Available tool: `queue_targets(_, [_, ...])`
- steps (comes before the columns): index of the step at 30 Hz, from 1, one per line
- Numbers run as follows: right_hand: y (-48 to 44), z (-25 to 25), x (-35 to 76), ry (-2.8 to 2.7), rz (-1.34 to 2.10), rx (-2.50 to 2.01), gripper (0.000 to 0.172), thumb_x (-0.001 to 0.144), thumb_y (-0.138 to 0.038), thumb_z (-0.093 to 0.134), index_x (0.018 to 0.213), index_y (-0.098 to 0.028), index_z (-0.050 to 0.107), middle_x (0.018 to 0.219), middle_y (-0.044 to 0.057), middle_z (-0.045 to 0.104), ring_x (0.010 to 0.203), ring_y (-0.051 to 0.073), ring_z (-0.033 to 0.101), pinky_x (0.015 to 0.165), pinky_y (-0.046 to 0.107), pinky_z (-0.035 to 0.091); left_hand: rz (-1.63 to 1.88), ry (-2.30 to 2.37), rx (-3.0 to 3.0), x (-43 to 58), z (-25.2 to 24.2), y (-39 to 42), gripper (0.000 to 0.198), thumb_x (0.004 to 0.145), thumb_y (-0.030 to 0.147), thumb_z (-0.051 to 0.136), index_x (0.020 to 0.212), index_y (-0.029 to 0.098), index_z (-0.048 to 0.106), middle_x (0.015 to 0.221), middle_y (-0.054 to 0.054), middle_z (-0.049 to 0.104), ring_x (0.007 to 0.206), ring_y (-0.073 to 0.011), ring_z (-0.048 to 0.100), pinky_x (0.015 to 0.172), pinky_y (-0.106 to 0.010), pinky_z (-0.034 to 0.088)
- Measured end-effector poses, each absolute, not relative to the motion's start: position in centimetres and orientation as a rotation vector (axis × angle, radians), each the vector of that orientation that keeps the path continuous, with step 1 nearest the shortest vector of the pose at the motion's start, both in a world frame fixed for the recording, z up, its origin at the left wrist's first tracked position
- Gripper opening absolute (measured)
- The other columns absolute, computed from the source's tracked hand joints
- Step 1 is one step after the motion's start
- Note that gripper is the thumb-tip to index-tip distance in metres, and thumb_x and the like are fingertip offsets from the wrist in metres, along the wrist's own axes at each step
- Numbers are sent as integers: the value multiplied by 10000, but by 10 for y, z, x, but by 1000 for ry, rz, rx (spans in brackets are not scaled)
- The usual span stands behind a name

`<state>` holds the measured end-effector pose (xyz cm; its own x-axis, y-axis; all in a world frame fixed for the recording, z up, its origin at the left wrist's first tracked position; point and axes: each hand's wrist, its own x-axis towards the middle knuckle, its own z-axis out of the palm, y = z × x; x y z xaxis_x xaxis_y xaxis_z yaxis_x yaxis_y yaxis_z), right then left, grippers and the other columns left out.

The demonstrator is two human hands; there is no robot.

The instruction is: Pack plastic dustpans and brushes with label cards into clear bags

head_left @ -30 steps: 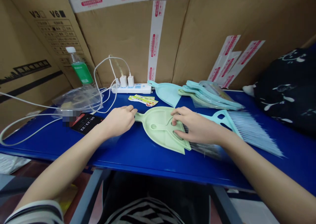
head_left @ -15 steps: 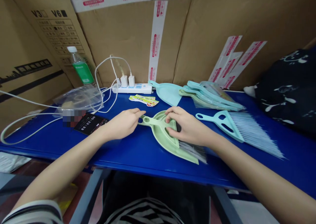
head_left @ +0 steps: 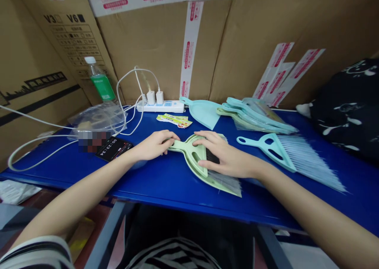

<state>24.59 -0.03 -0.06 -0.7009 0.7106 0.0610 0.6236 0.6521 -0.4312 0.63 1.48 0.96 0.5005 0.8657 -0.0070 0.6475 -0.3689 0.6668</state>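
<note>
A light green hand brush (head_left: 202, 167) lies on a matching green dustpan (head_left: 194, 165), their handles lined up to the left. My left hand (head_left: 156, 144) is closed around the handle ends, thumb below and fingers above. Across the brush head rests my right hand (head_left: 226, 154), with its fingers and thumb spread apart; it covers part of the head and the dark bristle roots. The grey bristles reach over the pan toward its front lip. A light blue brush (head_left: 275, 150) lies to the right of my right hand, bristles pointing right.
Behind are a blue dustpan (head_left: 204, 113), a stack of wrapped blue and green pans (head_left: 257, 115), colourful packets (head_left: 174, 120) and a white power strip (head_left: 162, 106) with cables. On the left are a phone (head_left: 114, 148), crumpled clear plastic (head_left: 97, 117) and a bottle (head_left: 102, 86). A dark patterned bag (head_left: 346, 107) stands right.
The green brush has shifted left over the dustpan, its handle now over the pan's handle. My left fingers have closed on the handles. My right fingers have flattened and spread over the brush head.
</note>
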Motion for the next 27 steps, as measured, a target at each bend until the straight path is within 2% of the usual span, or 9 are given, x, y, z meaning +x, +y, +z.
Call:
queue_targets(2, [0, -1, 246, -2664, 598, -1125, 682, 864, -615, 423, 1341, -128, 438, 1541, 195, 258, 1444, 308, 137, 1129, 540, 219, 461, 1168, 1927, 7, 6, 17, 246, 919, 187, 377, 1002, 132, 602, 621, 33, 547, 479, -82, 522, 489, -201, 443])
queue_targets(4, [1, -3, 245, -2663, 617, -1129, 757, 866, -633, 404, 1417, -118, 347, 1561, 192, 218, 1449, 293, 124, 1141, 530, 205, 470, 1098, 1763, 8, 3, 18, 227, 936, 244, 398, 968, 132, 592, 511, 60, 492, 427, -80, 490, 444, -180, 398])
queue_targets(7, [1, -7, 243, -2674, 623, -1094, 802, 884, -652, 334, 1494, -141, 227, 1581, 165, 161, 1451, 283, 73, 1156, 537, 161, 510, 1039, 1618, 11, 1, 17, 206, 929, 305, 471, 916, 136, 588, 460, 67, 487, 380, -65, 459, 409, -161, 336])
queue_targets(12, [1, -11, 242, -2747, 628, -1079, 860, 899, -669, 214, 1521, -83, 122, 1588, 149, 20, 1435, 272, -81, 1166, 530, 53, 525, 1033, 1542, 11, 2, 17, 183, 908, 297, 538, 915, 129, 610, 441, 61, 510, 369, -61, 471, 400, -160, 313])
queue_targets(17, [0, -11, 240, -2741, 613, -1060, 812, 908, -653, 226, 1529, -143, 117, 1591, 120, 16, 1430, 274, -77, 1163, 532, 45, 521, 1015, 1537, 9, 0, 20, 242, 883, 348, 587, 957, 121, 629, 441, 56, 531, 372, -64, 483, 398, -164, 309])
queue_targets(24, [-3, -9, 238, -2775, 598, -1109, 828, 920, -629, 197, 1521, -70, 92, 1583, 145, -28, 1425, 267, -115, 1161, 523, 34, 515, 1033, 1536, 9, -1, 20, 239, 878, 311, 581, 1003, 114, 631, 436, 52, 546, 376, -70, 497, 408, -160, 332])
queue_targets(27, [-3, -9, 238, -2774, 569, -1091, 808, 926, -620, 210, 1524, -89, 95, 1584, 142, -20, 1425, 266, -113, 1159, 533, 32, 519, 1036, 1546, 8, -1, 19, 287, 864, 327, 601, 1038, 103, 641, 434, 47, 551, 378, -73, 501, 407, -162, 340])
